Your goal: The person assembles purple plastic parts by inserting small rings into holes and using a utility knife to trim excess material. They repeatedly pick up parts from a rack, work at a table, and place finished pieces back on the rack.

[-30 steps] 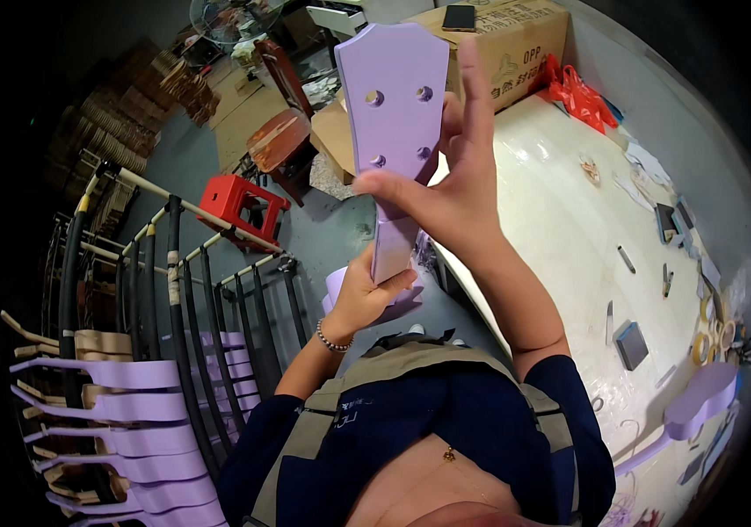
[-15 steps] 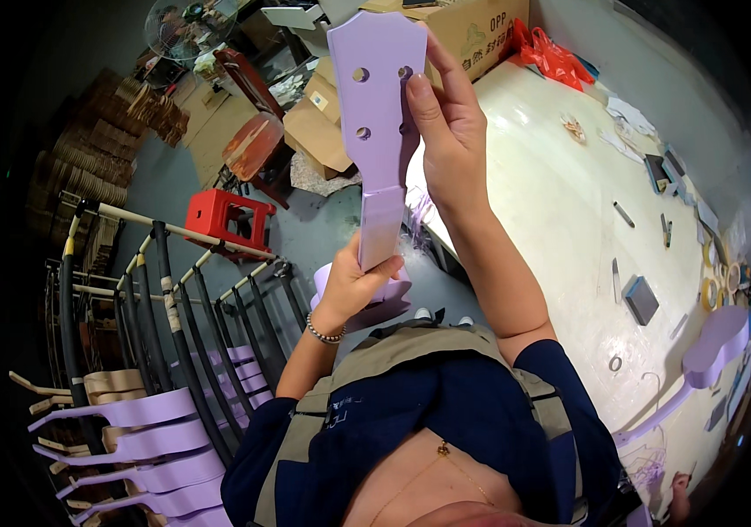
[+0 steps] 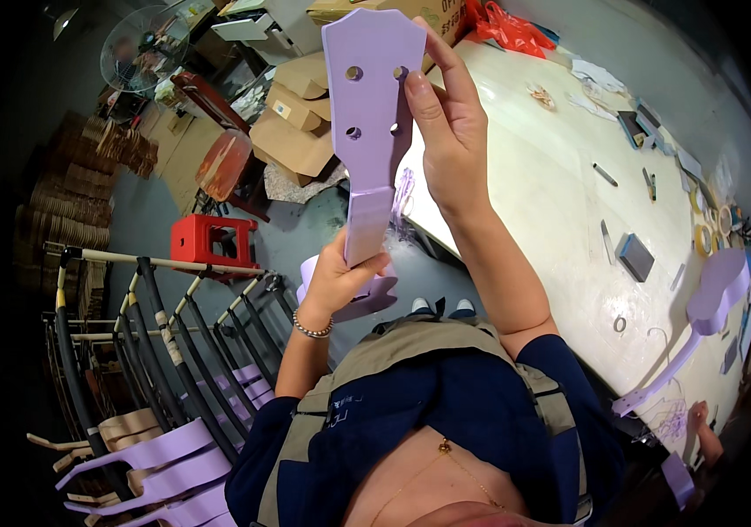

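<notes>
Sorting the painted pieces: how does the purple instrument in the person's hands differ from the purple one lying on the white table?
The held purple instrument is raised upright, headstock up; the purple instrument on the table lies flat on the white table. The held one is gripped by the left hand at the neck and the right hand at the headstock; the table one is untouched. Both share the same lilac paint.

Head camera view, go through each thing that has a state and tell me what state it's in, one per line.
Purple instrument neck: held up, headstock on top, tuner holes empty.
Right hand: gripping the headstock edge.
Left hand: closed around the neck's lower end.
Purple instrument on the white table: lying flat.
Red stool: upright on the floor.
Rack: purple necks lie on it.
</notes>
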`<state>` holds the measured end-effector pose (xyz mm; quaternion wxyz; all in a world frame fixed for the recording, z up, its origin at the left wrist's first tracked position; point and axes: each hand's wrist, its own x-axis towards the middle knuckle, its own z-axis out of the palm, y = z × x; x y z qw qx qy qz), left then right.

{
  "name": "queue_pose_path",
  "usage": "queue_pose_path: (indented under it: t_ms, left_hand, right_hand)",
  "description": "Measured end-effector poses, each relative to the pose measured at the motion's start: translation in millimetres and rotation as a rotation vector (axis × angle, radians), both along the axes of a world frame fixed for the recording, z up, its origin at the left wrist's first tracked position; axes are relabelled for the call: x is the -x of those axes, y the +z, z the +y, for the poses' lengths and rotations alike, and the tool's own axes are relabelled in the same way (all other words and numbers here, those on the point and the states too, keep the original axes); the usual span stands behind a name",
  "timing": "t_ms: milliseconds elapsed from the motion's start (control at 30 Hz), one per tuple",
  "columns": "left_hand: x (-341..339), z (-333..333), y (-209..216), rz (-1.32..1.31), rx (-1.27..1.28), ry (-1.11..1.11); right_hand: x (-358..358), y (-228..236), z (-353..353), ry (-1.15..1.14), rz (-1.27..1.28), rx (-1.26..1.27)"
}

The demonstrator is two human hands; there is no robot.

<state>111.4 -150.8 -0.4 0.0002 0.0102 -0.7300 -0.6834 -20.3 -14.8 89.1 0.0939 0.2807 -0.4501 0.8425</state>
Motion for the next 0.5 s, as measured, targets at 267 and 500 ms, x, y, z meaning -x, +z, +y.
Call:
queue_pose_path:
  t_ms: [267,500]
  left_hand:
    - [22.8,-7.3,-7.0,-0.053,-0.062,-0.168]
    - [66.6,20.4,-25.5,-0.075,0.45,-0.311]
  right_hand:
    - [8.2,-24.6,27.7,-0.13,-0.023,-0.018]
    - [-18.2,-108.8,105.0,-0.499,-0.28,0.067]
